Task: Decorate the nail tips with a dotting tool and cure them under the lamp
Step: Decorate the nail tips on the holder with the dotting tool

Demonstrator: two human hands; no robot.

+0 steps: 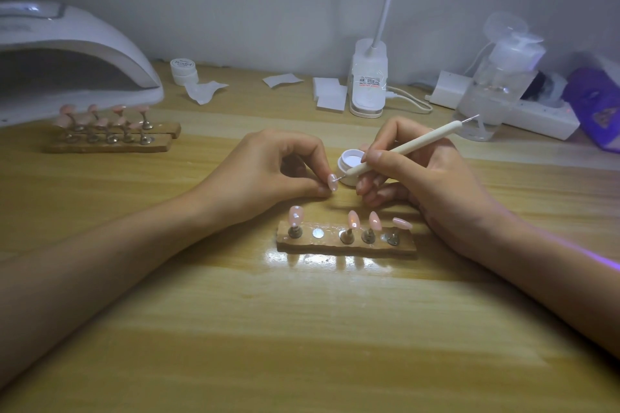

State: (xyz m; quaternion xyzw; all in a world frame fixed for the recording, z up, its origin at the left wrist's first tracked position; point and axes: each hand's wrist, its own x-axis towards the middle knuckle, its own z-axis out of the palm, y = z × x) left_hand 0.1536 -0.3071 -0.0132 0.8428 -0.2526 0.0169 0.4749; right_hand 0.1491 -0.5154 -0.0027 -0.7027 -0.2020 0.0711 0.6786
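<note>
Left hand [268,168] rests on the table [302,329], its grip drawn in to a pinch: thumb and forefinger curl round a single pink nail tip [332,182], the other fingers tucked under. Right hand [426,174] holds the dotting tool [402,151] pen-fashion, grip pressed round the white shaft near its lower end, the remaining fingers curled beneath. We see the tool's fine metal point meeting the face of the pinched nail tip; the upper end, also tipped with a thin needle, slants up and to the right. Just behind that meeting point stands a small open jar [350,161], white, partly hidden by the right fingers. Nearer us lies a wooden holder [345,243] with five seats: four pegs carry pink tips [353,220], one at the left end and three at the right, and the second seat shows a bare silver disc [317,233]. The leftmost tip bears pale dots; of the others we cannot tell. Far left sits the curing lamp [67,54], mouth toward the table, and just in front of it two more holders [110,137] loaded with pink tips. Along the wall we note a lidded white pot [183,70], loose wipes [330,94], a desk lamp base [368,84] with cable, and a clear pump bottle [503,77].
</note>
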